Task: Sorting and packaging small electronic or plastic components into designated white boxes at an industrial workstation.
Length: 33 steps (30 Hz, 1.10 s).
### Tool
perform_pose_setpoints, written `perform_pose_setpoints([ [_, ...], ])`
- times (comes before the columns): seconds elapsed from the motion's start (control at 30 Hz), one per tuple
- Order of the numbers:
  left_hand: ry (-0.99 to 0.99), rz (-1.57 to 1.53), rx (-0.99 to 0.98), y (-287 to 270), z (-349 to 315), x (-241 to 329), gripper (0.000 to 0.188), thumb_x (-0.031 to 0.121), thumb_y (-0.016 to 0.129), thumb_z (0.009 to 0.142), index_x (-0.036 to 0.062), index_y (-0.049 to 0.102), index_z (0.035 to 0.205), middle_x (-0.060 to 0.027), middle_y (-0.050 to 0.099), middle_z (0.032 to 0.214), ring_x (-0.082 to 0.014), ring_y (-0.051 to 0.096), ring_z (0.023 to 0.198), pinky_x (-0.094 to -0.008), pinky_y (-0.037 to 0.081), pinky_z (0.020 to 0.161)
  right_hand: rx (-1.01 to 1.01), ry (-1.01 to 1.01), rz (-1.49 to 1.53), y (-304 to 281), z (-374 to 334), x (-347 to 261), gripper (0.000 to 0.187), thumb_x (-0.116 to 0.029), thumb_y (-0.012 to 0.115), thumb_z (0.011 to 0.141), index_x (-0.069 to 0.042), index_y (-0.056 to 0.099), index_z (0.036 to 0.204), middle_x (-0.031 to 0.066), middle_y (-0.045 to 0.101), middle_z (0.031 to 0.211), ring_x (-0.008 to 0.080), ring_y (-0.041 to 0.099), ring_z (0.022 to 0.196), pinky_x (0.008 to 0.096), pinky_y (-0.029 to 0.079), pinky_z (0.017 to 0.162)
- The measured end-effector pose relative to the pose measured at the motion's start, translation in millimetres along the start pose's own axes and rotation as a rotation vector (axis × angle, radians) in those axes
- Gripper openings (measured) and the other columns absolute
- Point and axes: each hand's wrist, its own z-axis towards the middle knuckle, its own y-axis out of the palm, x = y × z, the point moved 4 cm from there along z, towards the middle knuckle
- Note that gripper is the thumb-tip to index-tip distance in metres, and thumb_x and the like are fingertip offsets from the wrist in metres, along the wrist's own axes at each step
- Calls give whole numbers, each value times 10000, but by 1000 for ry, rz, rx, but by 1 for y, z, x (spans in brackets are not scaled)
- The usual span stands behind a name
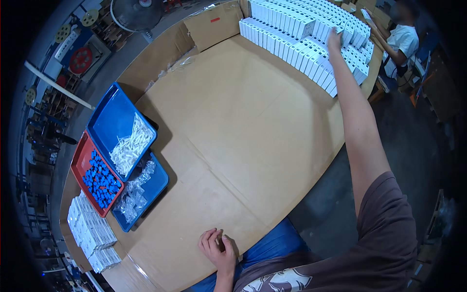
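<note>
White boxes (306, 46), right hand (334, 41) among them, grip unclear

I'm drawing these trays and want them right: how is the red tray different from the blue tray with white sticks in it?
The red tray holds small, chunky blue pieces; the blue tray holds long, thin white sticks. In the red tray the pieces spread widely; in the blue tray the sticks are heaped toward one side, leaving a big bare patch. Both are shallow, with raised rims.
</note>
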Motion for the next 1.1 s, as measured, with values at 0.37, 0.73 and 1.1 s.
perform_pose_setpoints([
  [0.37,-80,118,55,-25,-4,-9,176,43,673,871,21,688,1045,-124,636,1174,-336,545,1196,-472,423,1049,-418,216,319,48,-87,-13,780,-550,575,994,-39,411,1560,265,487,1542,432,447,1445,455,344,1196],
  [0.73,-16,44,137,-23,-11,-2,159,40,681,884,36,681,1043,-123,660,1136,-324,567,1159,-450,431,1034,-321,61,155,-22,-104,-48,736,-481,617,986,49,476,1476,299,560,1454,424,524,1382,440,382,1172],
  [1.1,48,-135,322,-41,-23,-15,148,63,697,887,48,694,1035,-114,683,1080,-315,620,1077,-423,476,985,-1048,-604,234,-210,-387,-121,400,-97,644,991,-9,613,1381,185,655,1384,328,598,1327,399,444,1124],
])
